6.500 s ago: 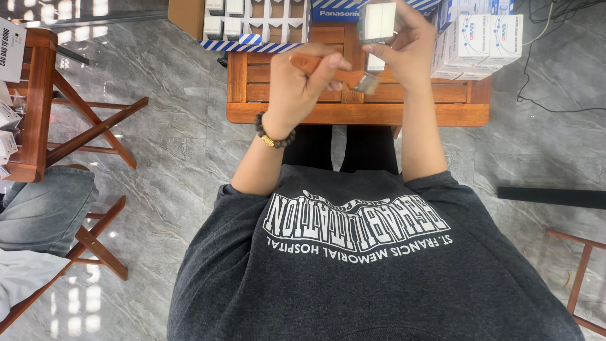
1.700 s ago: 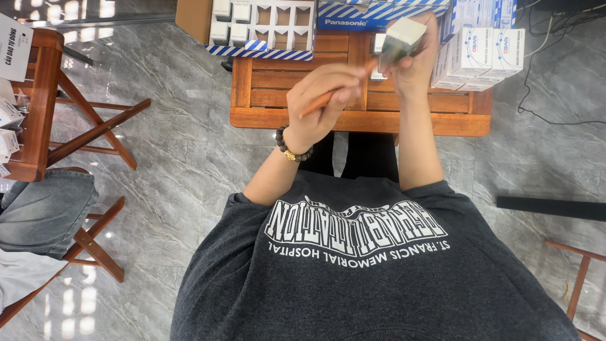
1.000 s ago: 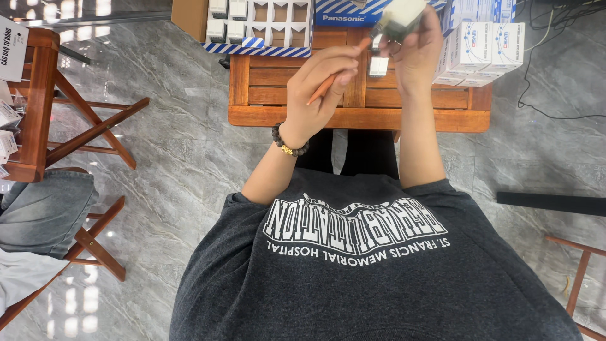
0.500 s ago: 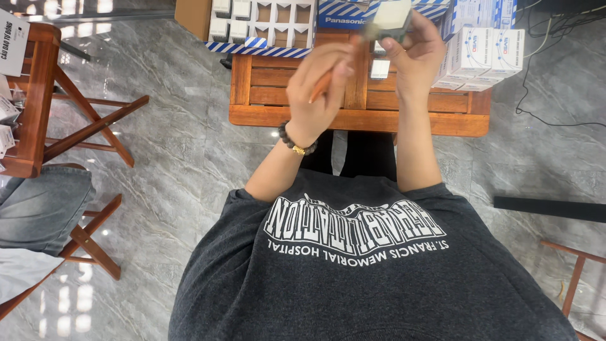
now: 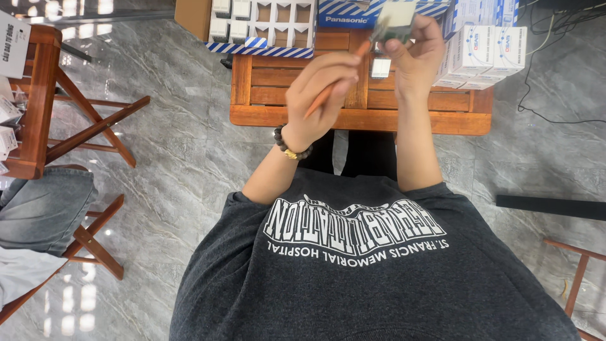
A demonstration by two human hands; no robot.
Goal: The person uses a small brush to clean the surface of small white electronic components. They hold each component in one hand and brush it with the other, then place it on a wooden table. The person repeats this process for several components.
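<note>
Above the near edge of a slatted wooden table (image 5: 278, 117), the right hand (image 5: 416, 53) pinches a small pale square block (image 5: 396, 14) between fingertips. The left hand (image 5: 319, 91), fingers closed, grips a slim orange-handled screwdriver (image 5: 334, 82) whose tip meets the block. If the thin tip skids off the smooth, hard face, it could jab the holding fingers or knock the block down onto the table. White cardboard boxes (image 5: 483, 50) are stacked on the table's right end.

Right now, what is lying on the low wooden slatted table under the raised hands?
On the low wooden slatted table: a small white square part, stacked white boxes, and a divided carton. The left hand and right hand cover the rest.
</note>
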